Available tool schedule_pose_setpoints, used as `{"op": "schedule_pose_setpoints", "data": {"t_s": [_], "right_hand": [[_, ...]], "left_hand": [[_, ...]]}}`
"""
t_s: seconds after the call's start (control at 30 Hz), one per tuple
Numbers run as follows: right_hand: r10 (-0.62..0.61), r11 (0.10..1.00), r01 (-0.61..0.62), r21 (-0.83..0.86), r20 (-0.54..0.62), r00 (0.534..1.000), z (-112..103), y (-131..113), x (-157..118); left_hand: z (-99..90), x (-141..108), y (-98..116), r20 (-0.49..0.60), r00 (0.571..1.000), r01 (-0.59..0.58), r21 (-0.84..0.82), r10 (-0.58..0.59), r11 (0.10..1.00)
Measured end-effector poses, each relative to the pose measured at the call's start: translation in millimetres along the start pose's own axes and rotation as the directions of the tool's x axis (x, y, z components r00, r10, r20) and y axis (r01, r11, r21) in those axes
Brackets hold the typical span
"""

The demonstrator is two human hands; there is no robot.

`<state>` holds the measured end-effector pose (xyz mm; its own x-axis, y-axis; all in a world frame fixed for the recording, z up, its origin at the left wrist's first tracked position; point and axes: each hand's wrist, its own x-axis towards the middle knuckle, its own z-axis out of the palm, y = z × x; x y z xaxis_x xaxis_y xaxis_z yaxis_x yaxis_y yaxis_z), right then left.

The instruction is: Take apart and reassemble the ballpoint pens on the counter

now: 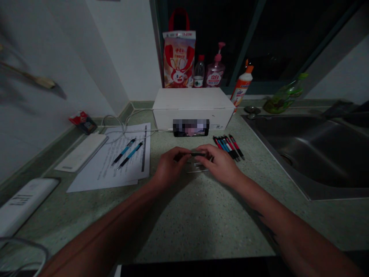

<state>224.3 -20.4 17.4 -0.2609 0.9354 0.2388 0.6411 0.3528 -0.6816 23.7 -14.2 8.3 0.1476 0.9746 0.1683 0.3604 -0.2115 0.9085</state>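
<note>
My left hand (171, 166) and my right hand (219, 163) meet over the speckled green countertop (196, 219). Their fingers pinch a slim black pen part (198, 154) from both ends. Thin silver pieces (197, 167), possibly pen refills or metal parts, lie just below my fingers and are partly hidden. To the right of my right hand lies a row of several red, blue and black pens (227, 147). Left of my left hand, two blue-and-black pens (127, 154) rest on sheets of printed paper (129, 169).
A phone (190, 128) with a blurred screen leans against a white box (193, 109). Bottles and a snack bag stand behind the box. A steel sink (308, 154) is set into the counter at right. White cables and white flat devices lie at left.
</note>
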Motion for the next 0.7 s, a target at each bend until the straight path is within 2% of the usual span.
{"op": "schedule_pose_setpoints", "data": {"t_s": [0.2, 0.4, 0.7], "right_hand": [[-0.036, 0.999, 0.036, -0.021, 0.008, 0.999, 0.4, 1.6, 0.0], [-0.026, 1.0, 0.026, -0.017, -0.024, 0.999, 0.2, 1.6, 0.1], [-0.005, 1.0, 0.005, -0.028, -0.008, 1.0, 0.5, -0.5, 0.9]], "left_hand": [[-0.2, -0.1, 0.1, -0.001, 1.0, 0.009, 0.012, -0.009, 1.0], [-0.8, 0.7, 1.8, -0.005, 1.0, 0.014, 0.012, -0.014, 1.0], [-1.4, 0.8, 0.0, -0.01, 1.0, 0.012, -0.005, -0.012, 1.0]]}}
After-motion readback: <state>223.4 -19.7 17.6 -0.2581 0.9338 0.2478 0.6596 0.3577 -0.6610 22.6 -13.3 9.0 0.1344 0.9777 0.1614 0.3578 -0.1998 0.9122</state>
